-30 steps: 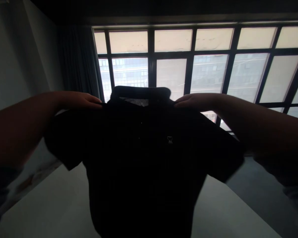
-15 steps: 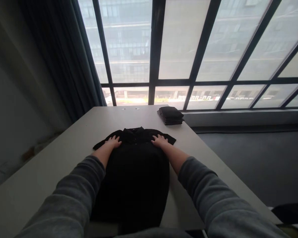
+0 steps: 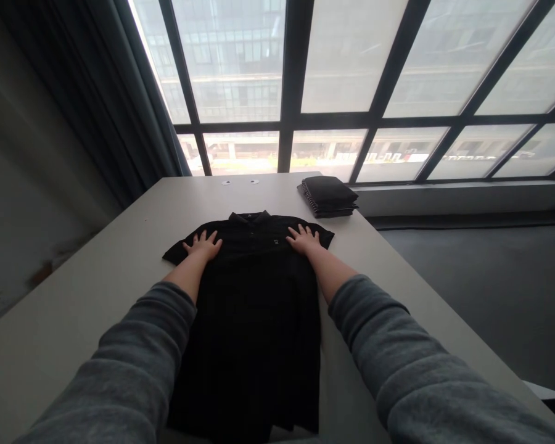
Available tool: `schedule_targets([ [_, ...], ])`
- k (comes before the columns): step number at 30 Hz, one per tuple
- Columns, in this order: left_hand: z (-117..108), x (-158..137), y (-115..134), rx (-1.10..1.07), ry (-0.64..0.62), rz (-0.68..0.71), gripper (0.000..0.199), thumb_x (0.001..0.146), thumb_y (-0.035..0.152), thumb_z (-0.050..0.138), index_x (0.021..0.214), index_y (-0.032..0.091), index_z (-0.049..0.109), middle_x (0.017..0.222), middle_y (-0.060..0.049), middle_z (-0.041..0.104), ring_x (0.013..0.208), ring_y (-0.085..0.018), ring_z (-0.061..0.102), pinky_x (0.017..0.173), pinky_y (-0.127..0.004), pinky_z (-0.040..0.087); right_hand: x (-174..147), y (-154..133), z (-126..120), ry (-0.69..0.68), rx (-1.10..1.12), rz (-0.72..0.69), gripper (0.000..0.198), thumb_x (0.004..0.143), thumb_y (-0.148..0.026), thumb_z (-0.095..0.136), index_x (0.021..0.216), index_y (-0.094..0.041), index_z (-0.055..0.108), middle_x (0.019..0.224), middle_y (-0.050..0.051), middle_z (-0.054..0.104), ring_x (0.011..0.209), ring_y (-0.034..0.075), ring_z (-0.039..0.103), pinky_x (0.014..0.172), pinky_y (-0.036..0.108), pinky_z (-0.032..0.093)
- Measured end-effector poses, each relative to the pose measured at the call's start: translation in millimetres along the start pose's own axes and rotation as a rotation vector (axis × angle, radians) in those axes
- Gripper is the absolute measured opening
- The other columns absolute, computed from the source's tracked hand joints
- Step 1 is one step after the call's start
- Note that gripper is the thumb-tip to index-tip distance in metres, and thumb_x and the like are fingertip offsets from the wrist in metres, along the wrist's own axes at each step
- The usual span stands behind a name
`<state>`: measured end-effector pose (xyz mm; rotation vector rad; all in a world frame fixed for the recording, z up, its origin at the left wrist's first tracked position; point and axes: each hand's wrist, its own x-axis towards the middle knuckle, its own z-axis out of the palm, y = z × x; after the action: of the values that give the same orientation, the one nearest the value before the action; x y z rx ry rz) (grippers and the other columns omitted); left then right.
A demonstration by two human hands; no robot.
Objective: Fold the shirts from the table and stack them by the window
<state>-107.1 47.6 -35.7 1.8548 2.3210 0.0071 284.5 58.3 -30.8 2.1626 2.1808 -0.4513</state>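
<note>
A black short-sleeved polo shirt (image 3: 254,320) lies spread face up, its collar pointing toward the window and its hem near me. A small light mark shows on the chest. My left hand (image 3: 202,246) rests on the shirt near the left sleeve, palm down with fingers spread. On the opposite side, my right hand (image 3: 304,239) lies flat by the other sleeve, its fingers also apart. Neither hand grips the cloth.
The shirt lies on a white table (image 3: 120,277). A stack of folded dark garments (image 3: 328,194) sits at the far right corner. Large windows (image 3: 240,74) rise behind the table, with a dark curtain (image 3: 134,105) at the left.
My hands have spread slightly apart across the shirt, and the fabric lies flatter and wider at the chest. The view has tilted down a little.
</note>
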Motion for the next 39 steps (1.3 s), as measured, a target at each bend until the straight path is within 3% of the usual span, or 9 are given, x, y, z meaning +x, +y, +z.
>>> schedule_targets([
  [9, 1, 39, 10, -0.045, 0.003, -0.093, 0.079, 0.094, 0.076, 0.027, 0.166, 0.044, 0.026, 0.178, -0.005, 0.011, 0.159, -0.052, 0.01, 0.112, -0.088, 0.016, 30, -4, -2, 0.048, -0.003, 0.044, 0.071, 0.107, -0.07, 0.024, 0.171, -0.041, 0.015, 0.176, 0.004, -0.003, 0.163, 0.038, 0.0, 0.128, 0.067, 0.001],
  [15, -3, 39, -1, -0.006, -0.028, -0.008, 0.08, 0.095, 0.077, 0.025, 0.167, 0.043, 0.023, 0.178, -0.008, 0.009, 0.16, -0.052, 0.01, 0.11, -0.09, 0.014, 22, -3, -8, 0.034, 0.032, -0.028, 0.07, 0.107, -0.069, 0.028, 0.171, -0.042, 0.016, 0.176, 0.005, -0.001, 0.164, 0.036, 0.003, 0.13, 0.063, 0.004],
  [19, -10, 27, -26, 0.026, -0.034, 0.057, 0.081, 0.097, 0.076, 0.027, 0.169, 0.038, 0.022, 0.177, -0.011, 0.013, 0.162, -0.042, 0.016, 0.121, -0.077, 0.02, -5, 24, -5, 0.156, 0.05, 0.028, 0.069, 0.11, -0.059, 0.025, 0.172, -0.029, 0.021, 0.175, 0.011, 0.006, 0.163, 0.03, 0.011, 0.133, 0.052, 0.013],
  [22, -12, 6, -58, 0.039, 0.004, 0.068, 0.074, 0.102, 0.064, 0.026, 0.168, 0.032, 0.027, 0.176, -0.011, 0.02, 0.162, -0.035, 0.022, 0.127, -0.064, 0.024, -28, 55, 3, 0.153, -0.011, 0.091, 0.065, 0.111, -0.054, 0.021, 0.17, -0.028, 0.027, 0.175, 0.009, 0.009, 0.163, 0.029, 0.012, 0.132, 0.058, 0.012],
  [27, -7, -36, -117, 0.066, 0.117, -0.021, 0.074, 0.102, 0.056, 0.025, 0.166, 0.02, 0.035, 0.174, -0.014, 0.025, 0.16, -0.038, 0.025, 0.127, -0.062, 0.025, -48, 72, 7, 0.124, -0.036, 0.139, 0.069, 0.11, -0.054, 0.022, 0.172, -0.026, 0.019, 0.175, 0.008, 0.004, 0.163, 0.03, 0.011, 0.131, 0.062, 0.012],
  [31, -6, -63, -131, 0.008, 0.252, -0.13, 0.078, 0.1, 0.061, 0.031, 0.163, 0.015, 0.041, 0.173, -0.019, 0.025, 0.158, -0.045, 0.025, 0.124, -0.066, 0.029, -54, 59, 3, 0.195, -0.009, 0.167, 0.066, 0.11, -0.046, 0.027, 0.17, -0.019, 0.029, 0.175, 0.012, 0.008, 0.163, 0.033, 0.011, 0.13, 0.062, 0.014],
  [33, -9, -82, -121, -0.043, 0.344, -0.036, 0.074, 0.101, 0.055, 0.035, 0.163, 0.015, 0.042, 0.173, -0.019, 0.025, 0.158, -0.045, 0.023, 0.124, -0.067, 0.027, -63, 51, 3, 0.316, 0.008, 0.105, 0.062, 0.108, -0.042, 0.035, 0.165, -0.016, 0.039, 0.174, 0.013, 0.01, 0.163, 0.036, 0.008, 0.131, 0.061, 0.014],
  [36, -13, -129, -98, -0.144, 0.394, 0.354, 0.063, 0.102, 0.051, 0.041, 0.154, 0.019, 0.053, 0.169, -0.014, 0.036, 0.158, -0.039, 0.029, 0.127, -0.061, 0.029, -102, 36, 5, 0.48, 0.079, -0.198, 0.055, 0.105, -0.037, 0.046, 0.155, -0.015, 0.054, 0.17, 0.013, 0.025, 0.162, 0.036, 0.011, 0.133, 0.057, 0.018],
  [39, -13, -199, -89, -0.191, 0.192, 0.776, 0.053, 0.099, 0.054, 0.055, 0.144, 0.028, 0.064, 0.159, -0.009, 0.052, 0.151, -0.033, 0.043, 0.126, -0.053, 0.035, -175, 19, 13, 0.468, 0.142, -0.663, 0.044, 0.105, -0.043, 0.05, 0.139, -0.021, 0.066, 0.157, 0.011, 0.045, 0.156, 0.03, 0.029, 0.133, 0.054, 0.024],
])
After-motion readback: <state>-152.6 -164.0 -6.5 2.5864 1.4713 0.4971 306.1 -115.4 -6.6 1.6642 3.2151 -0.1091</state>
